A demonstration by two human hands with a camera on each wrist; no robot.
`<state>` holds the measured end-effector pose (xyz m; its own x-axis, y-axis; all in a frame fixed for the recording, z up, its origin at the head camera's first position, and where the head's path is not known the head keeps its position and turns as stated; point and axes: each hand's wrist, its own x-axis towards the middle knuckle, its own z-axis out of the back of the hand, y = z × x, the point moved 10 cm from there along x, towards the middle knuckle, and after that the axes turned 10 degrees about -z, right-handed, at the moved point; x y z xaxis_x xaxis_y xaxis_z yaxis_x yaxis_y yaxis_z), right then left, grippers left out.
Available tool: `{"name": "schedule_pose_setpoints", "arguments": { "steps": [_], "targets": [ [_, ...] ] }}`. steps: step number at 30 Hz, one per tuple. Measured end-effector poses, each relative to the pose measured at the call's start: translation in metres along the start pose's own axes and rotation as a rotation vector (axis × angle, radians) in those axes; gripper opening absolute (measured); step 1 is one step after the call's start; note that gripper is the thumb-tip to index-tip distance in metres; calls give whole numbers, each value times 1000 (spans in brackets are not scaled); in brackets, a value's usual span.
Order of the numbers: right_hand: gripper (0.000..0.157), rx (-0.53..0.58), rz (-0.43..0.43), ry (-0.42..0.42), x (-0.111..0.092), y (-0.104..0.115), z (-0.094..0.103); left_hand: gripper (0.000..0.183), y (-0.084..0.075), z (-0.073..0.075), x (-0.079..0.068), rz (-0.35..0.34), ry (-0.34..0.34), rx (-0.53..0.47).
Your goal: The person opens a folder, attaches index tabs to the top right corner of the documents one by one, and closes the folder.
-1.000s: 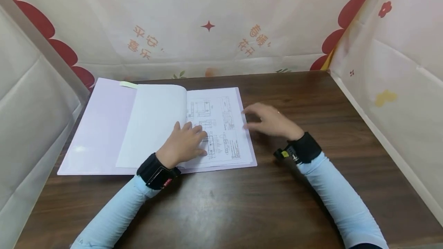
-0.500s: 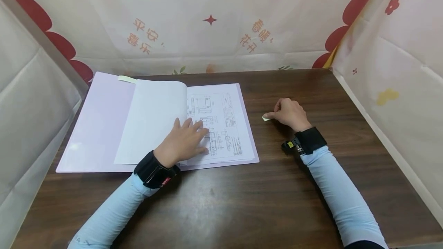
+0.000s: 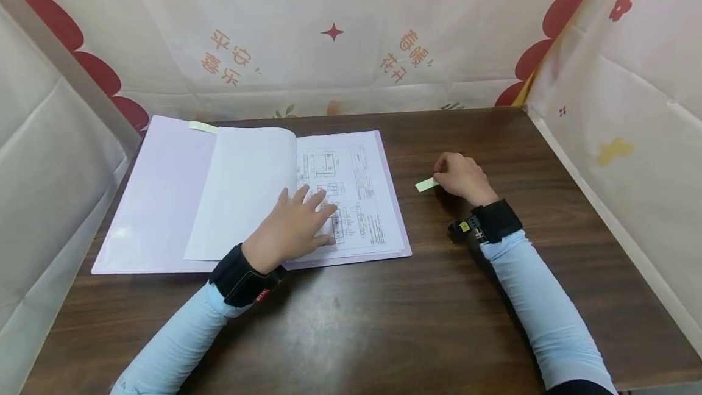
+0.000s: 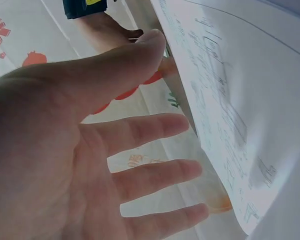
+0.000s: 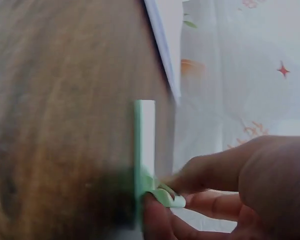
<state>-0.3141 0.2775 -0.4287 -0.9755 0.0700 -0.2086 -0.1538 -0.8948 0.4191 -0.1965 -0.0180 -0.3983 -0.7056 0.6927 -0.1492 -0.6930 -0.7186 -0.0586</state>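
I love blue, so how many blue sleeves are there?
2: the left sleeve, leading to the left grip over the page; the right sleeve, leading to the right grip pinching the green pad.

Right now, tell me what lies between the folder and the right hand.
In the head view, the right hand pinches green sticky notes that jut toward the folder; past them, bare table runs to its edge.
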Motion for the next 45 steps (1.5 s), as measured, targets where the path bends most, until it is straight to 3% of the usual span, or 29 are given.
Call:
{"name": "schedule_pose_setpoints", "arguments": {
  "steps": [7, 12, 15, 19, 23, 26, 30, 36, 45],
  "targets": [
    [28, 70, 30, 95, -1, 5, 2, 63, -21, 10, 6, -63, 34, -12],
    [39, 92, -13, 122, -1, -1, 1, 61, -57, 31, 26, -148, 84, 114],
    [45, 100, -38, 112, -2, -3, 2, 60, -79, 40, 51, -206, 114, 208],
    [36, 94, -28, 65, 0, -6, 5, 62, -99, 35, 104, -308, 132, 277],
    [20, 104, -23, 52, 3, -8, 0, 65, -102, 17, 149, -334, 146, 296],
    [18, 104, -31, 61, 4, -10, -4, 63, -97, 6, 167, -318, 156, 293],
    [23, 108, -37, 61, 4, -10, -2, 58, -92, 0, 177, -310, 143, 287],
    [21, 110, -73, 10, 7, -15, 10, 56, -88, 3, 178, -305, 111, 275],
    [23, 139, -74, 70, 10, -36, 14, 63, -89, -2, 177, -306, 124, 265]
  ]
}}
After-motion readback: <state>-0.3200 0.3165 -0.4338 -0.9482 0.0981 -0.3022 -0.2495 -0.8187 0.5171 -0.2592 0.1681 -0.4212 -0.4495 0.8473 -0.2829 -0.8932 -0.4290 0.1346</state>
